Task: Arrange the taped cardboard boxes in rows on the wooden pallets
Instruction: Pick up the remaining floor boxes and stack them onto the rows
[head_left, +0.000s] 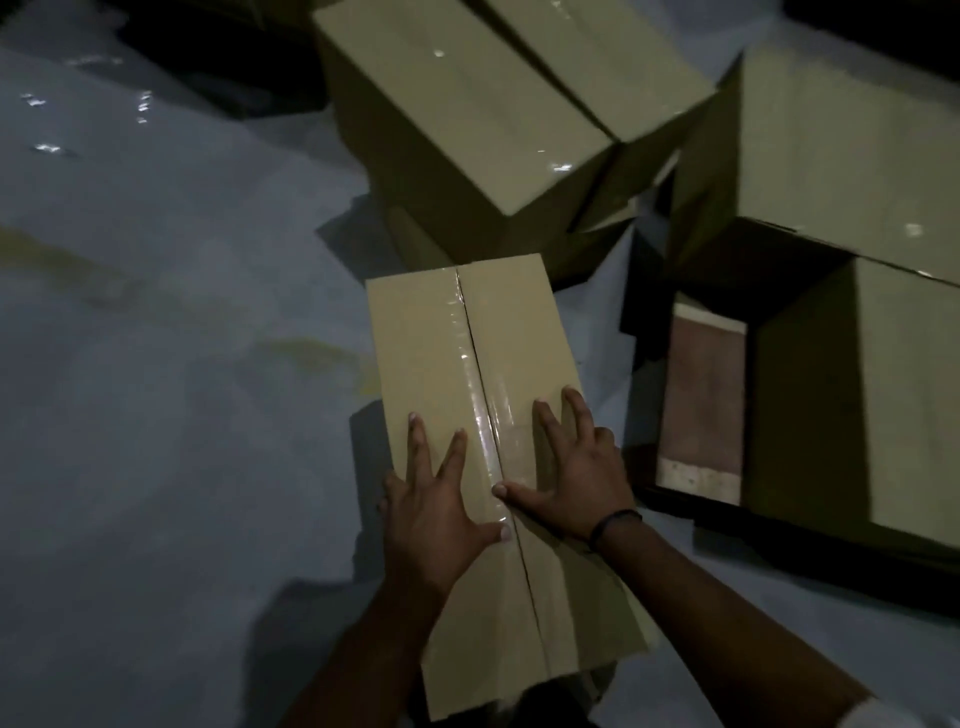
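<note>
- Pale grey floor (156, 364) fills the left half of the frame in dim light, with yellowish stains at centre left and small glints at upper left. The dark mass along the top left edge is too murky to identify.
- The left hand (441, 499), at lower centre, lies flat on top of the taped cardboard box (467, 338). Its fingers are straight and spread and its thumb reaches toward the tape seam, so it presses and grips nothing.
- That box runs from the middle of the frame to the bottom edge. Its near end is hidden behind the forearms and a dark shape, and I cannot tell whether it rests on the floor.
- The right hand (576, 473) lies just right of the seam, also flat with straight fingers, its thumb on the tape. A dark wristband (615, 522) circles the wrist.
- The stacked boxes (457, 104) at upper centre are blurred and cut off by the top edge.
- The wooden pallet (701, 400) at right shows only one reddish board inside a dark frame.
- The pallet boxes (852, 156) cover the remainder and are cropped by the right edge.
</note>
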